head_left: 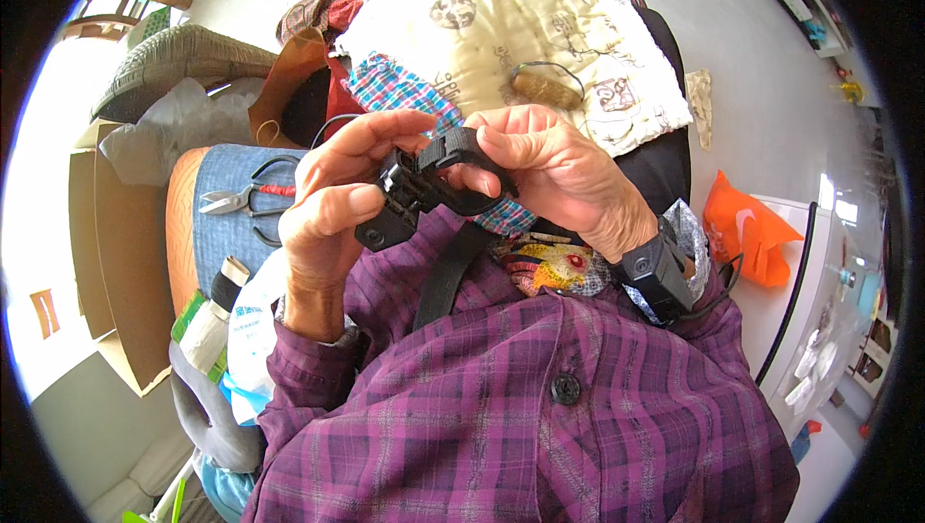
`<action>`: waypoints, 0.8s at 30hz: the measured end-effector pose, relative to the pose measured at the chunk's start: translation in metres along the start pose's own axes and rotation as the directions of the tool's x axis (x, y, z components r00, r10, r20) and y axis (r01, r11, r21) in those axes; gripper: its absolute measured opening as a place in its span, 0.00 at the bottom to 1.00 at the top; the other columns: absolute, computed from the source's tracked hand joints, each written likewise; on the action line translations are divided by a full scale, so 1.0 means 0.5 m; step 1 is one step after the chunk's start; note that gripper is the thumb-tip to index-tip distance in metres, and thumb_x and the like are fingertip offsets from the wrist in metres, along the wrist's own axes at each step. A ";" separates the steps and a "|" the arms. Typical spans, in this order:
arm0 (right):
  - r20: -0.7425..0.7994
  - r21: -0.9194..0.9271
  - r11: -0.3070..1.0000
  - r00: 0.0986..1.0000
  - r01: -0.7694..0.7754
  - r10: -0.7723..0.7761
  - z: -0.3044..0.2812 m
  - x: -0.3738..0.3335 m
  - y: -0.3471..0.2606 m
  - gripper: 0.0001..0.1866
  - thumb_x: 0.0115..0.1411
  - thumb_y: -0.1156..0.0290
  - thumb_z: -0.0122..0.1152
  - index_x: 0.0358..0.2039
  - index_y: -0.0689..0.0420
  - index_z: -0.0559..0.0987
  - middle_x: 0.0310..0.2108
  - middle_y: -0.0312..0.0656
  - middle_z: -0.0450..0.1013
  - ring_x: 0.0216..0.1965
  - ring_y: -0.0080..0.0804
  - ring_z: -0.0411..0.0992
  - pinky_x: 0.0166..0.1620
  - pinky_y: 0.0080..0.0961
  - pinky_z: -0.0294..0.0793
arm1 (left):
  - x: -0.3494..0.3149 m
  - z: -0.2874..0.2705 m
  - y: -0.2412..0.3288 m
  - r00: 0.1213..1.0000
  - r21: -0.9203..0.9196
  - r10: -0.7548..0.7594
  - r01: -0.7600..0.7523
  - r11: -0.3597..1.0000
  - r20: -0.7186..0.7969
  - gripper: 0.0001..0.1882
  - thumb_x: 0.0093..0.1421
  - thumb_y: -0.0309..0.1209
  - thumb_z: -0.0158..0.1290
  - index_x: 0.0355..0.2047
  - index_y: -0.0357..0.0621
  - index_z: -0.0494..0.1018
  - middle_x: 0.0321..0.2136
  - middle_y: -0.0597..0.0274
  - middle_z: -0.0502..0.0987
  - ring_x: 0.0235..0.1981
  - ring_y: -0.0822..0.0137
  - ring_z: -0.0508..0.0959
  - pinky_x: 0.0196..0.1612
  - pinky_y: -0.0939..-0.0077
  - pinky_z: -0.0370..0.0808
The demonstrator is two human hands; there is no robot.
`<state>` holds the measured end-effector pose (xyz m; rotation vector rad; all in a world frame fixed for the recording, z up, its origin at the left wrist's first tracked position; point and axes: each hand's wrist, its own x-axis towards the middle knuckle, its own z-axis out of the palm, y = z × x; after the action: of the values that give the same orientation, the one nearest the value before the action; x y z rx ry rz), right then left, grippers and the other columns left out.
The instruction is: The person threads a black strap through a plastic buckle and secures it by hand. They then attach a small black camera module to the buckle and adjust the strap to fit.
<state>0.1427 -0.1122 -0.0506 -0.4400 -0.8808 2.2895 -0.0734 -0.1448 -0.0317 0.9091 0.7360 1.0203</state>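
Observation:
My left hand (328, 190) holds a small black device (393, 200) with a strap, gripping its body between thumb and fingers. The black strap (451, 149) curves up from the device in a loop, and my right hand (559, 161) pinches it between thumb and fingers. A similar black device (657, 277) is strapped on my right wrist. Both hands are raised over my lap, in front of the purple plaid shirt (568, 407). Left of my left hand, shears (236, 201) with red wrapping on a handle lie on blue denim cloth (217, 243).
A cream printed padded cloth (414, 12) lies ahead, with a brown oval object (547, 89) on it. At the left stand a cardboard box (145, 292) and a clear plastic bag (173, 133). An orange bag (742, 229) rests on a white surface at the right.

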 end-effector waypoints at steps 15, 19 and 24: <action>-0.032 -0.028 0.995 0.995 -0.094 0.093 0.004 -0.007 0.001 0.20 0.59 0.57 0.61 0.34 0.65 0.76 0.28 0.39 0.73 0.25 0.20 0.67 0.33 0.15 0.64 | -0.009 0.053 0.070 0.951 0.362 -0.233 0.294 0.884 -0.204 0.10 0.52 0.29 0.62 0.31 0.36 0.75 0.25 0.70 0.75 0.26 0.82 0.70 0.29 0.88 0.65; -0.047 -0.018 0.995 0.994 -0.100 0.099 0.006 -0.007 -0.002 0.21 0.60 0.57 0.61 0.35 0.66 0.76 0.29 0.42 0.74 0.24 0.19 0.68 0.32 0.15 0.65 | -0.008 0.048 0.053 0.959 0.272 -0.191 0.245 0.931 -0.208 0.08 0.52 0.27 0.61 0.31 0.36 0.75 0.25 0.69 0.76 0.25 0.82 0.71 0.30 0.89 0.65; -0.060 -0.106 0.990 0.994 -0.098 0.092 0.013 -0.013 -0.014 0.20 0.63 0.54 0.57 0.27 0.61 0.77 0.21 0.35 0.72 0.24 0.17 0.68 0.31 0.13 0.66 | -0.004 0.038 0.048 0.961 0.167 -0.226 0.252 0.953 -0.160 0.08 0.51 0.24 0.60 0.31 0.35 0.75 0.25 0.67 0.76 0.26 0.80 0.73 0.32 0.89 0.68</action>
<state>0.1475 -0.1156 -0.0408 -0.6018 -0.9792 2.3109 -0.0669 -0.1463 -0.0018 0.8893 1.0474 0.8135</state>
